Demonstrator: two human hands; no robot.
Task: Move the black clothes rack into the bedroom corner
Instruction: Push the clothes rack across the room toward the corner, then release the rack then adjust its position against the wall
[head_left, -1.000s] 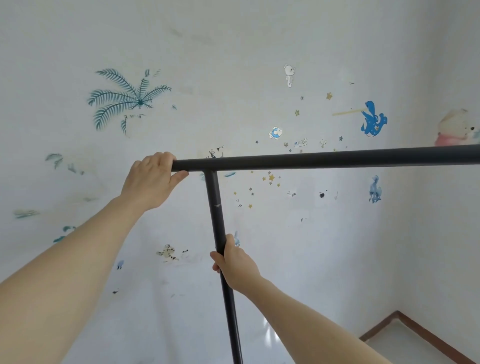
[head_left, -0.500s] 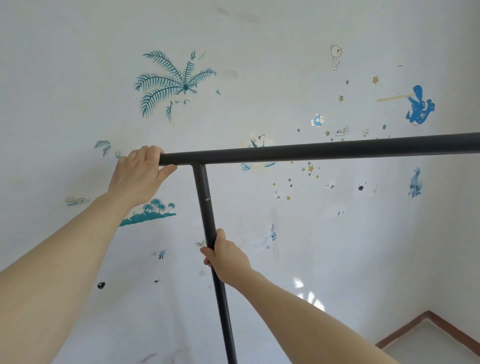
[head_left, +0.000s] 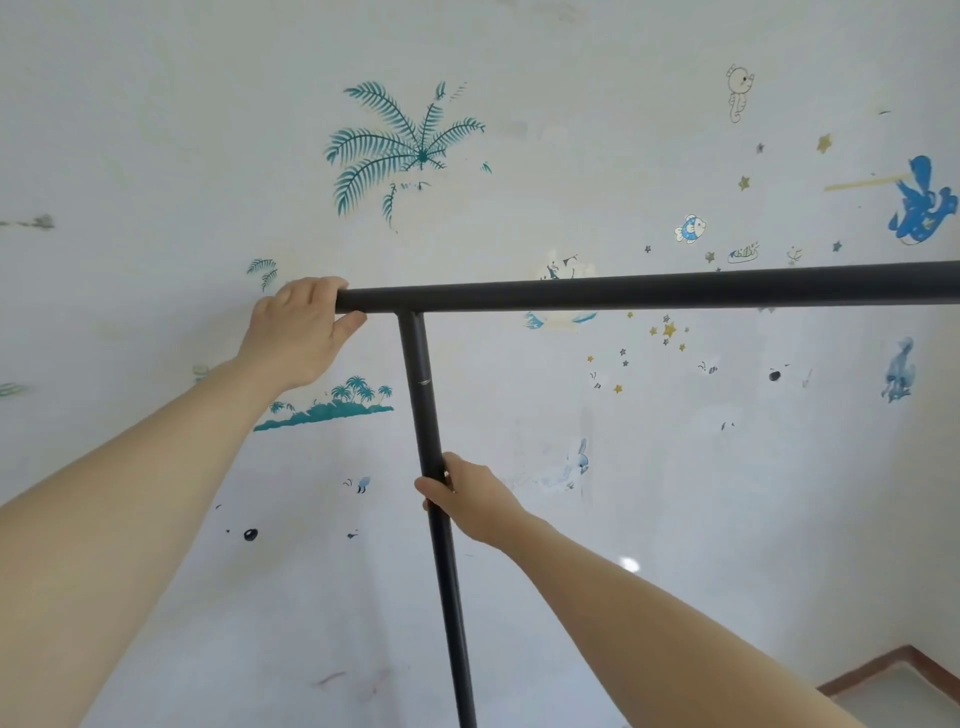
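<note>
Left hand (head_left: 298, 332) wrapped over the end of the black clothes rack (head_left: 623, 292) top bar, right hand (head_left: 470, 499) gripping its upright — fingers closed on both, stickered wall (head_left: 519, 130) close behind

Two bare forearms reaching in from the near edge, no sleeves visible, left hand (head_left: 298, 332) and right hand (head_left: 470, 499) bare, without rings, watch or gloves

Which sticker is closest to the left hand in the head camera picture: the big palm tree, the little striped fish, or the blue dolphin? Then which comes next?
Measured from the left hand:
1. Big palm tree, just above and to its right.
2. Little striped fish, farther right, above the rack's top bar.
3. Blue dolphin, at the far right edge.
</note>
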